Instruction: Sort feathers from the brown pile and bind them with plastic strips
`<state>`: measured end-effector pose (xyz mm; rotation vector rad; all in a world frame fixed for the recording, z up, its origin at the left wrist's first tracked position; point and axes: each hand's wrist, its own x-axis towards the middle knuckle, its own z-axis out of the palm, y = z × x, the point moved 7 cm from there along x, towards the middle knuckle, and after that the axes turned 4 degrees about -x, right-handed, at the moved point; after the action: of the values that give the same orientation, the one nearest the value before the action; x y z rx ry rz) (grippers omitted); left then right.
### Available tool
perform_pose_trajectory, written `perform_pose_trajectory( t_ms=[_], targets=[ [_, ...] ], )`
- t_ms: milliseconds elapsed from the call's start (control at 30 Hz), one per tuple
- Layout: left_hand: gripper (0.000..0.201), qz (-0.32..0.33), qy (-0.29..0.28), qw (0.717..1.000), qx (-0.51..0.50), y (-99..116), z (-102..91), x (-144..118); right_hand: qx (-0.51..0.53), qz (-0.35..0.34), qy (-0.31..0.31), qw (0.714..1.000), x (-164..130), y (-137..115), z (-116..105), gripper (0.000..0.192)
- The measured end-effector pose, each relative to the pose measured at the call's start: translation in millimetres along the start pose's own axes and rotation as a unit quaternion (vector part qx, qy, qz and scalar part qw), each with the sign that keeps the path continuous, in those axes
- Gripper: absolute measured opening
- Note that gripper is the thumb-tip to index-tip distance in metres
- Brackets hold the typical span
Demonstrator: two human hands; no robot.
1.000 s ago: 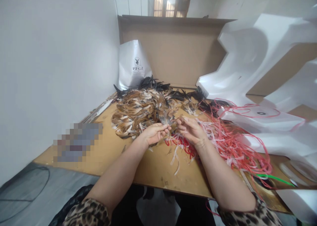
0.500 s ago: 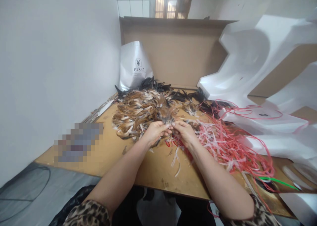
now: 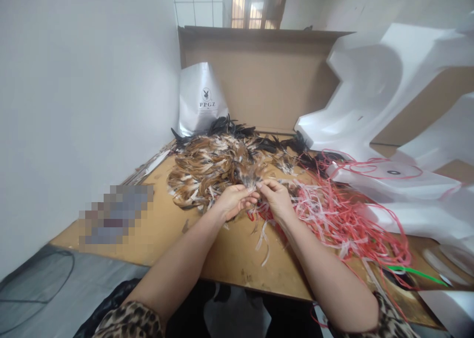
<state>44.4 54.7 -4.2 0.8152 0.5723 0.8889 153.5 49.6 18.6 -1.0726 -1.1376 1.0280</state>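
A small bunch of brown and grey feathers (image 3: 250, 173) fans upward between my two hands. My left hand (image 3: 237, 200) is closed, its thumb and fingers pinching the pale base of the bunch. Close beside it, my right hand (image 3: 274, 195) is closed too, with thumb and index finger pinching the bunch's right edge near the base. Behind and to the left lies a broad pile of brown and white feathers (image 3: 200, 167). Pink and white plastic strips (image 3: 333, 217) lie tangled to the right of my right hand.
Black feathers (image 3: 229, 125) lie at the back before a silvery white bag (image 3: 203, 98). A cardboard panel (image 3: 270, 76) stands behind. White foam pieces (image 3: 370, 91) fill the right side. A pixelated patch (image 3: 118, 214) covers something at the table's left. The wooden table's (image 3: 237, 264) front edge faces me.
My right hand has shifted slightly, and its fingers sit a little apart from my left. The feather bunch shows more clearly between them. The surroundings look the same.
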Motion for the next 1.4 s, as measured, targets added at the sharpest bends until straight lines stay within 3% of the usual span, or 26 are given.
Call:
perform_pose_trajectory(
  t_ms=[333, 600, 933, 1033, 1133, 1267, 1400],
  targets=[
    [0.024, 0.043, 0.016, 0.996, 0.079, 4, 0.4, 0, -0.015, -0.027, -0.013, 0.999, 1, 3, 1, 0.016],
    [0.032, 0.111, 0.044, 0.975, 0.188, 11, 1.1, 2, -0.095, -0.086, -0.050, 0.990, 0, -17, 1, 0.013],
    [0.034, 0.094, 0.023, 0.979, 0.177, 8, 5.4, 0, -0.059, -0.032, -0.061, 0.996, 1, -9, 0, 0.015],
    [0.033, 0.102, 0.043, 0.981, 0.162, 13, 1.9, -1, -0.061, -0.027, -0.071, 0.995, 10, -8, -11, 0.016],
    [0.031, 0.113, 0.071, 0.985, 0.108, 19, -6.4, -1, -0.123, -0.057, -0.033, 0.990, 23, -7, -33, 0.023],
    [0.029, 0.120, 0.083, 0.988, 0.049, 22, -15.0, 0, -0.322, -0.094, -0.042, 0.941, 33, 4, -46, 0.019],
    [0.028, 0.123, 0.082, 0.988, 0.040, 21, -16.5, 1, -0.520, -0.173, -0.102, 0.830, 30, 9, -33, 0.015]
  ],
)
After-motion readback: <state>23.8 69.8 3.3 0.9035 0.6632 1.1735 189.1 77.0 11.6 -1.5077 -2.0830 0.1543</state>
